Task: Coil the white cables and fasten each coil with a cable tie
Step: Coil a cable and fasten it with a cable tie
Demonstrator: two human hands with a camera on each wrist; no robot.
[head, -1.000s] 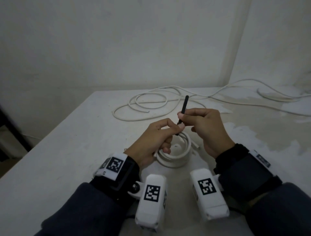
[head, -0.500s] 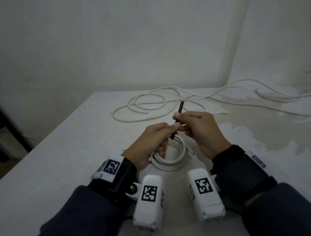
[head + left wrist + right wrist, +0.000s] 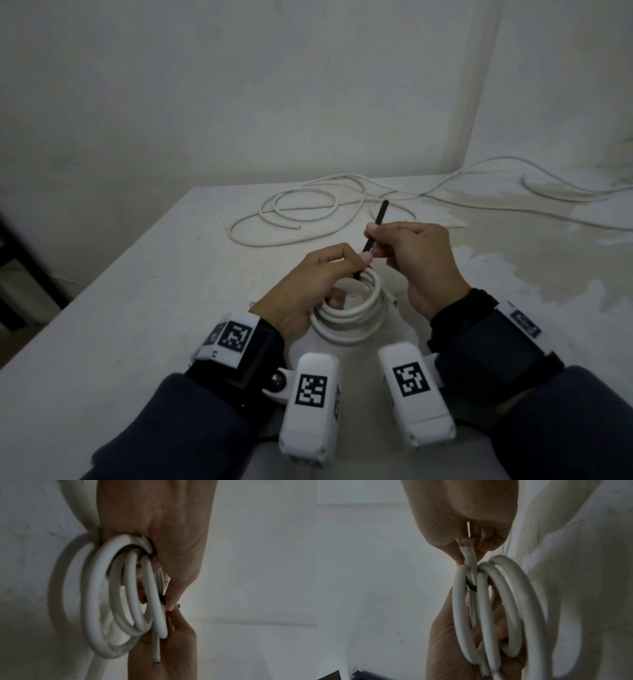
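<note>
Black plastic is sliding through the right hand (image 3: 416, 260), whose fingers (image 3: 378, 233) are pinching the cable tie (image 3: 376, 226); its tail is sticking out longer toward 12 o'clock than half a second ago. Left hand (image 3: 308, 284) fingers are gripping the white coil (image 3: 352, 318) over the tabletop (image 3: 137, 308). Fastening looks nearly cinched; loose cables (image 3: 301, 212) at 12 o'clock are waiting.

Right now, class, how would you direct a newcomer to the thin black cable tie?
Start at the white table, then the small white cable coil between both hands. The thin black cable tie stands up from it, pinched by the right hand: the only dark strip among white cables.
</note>
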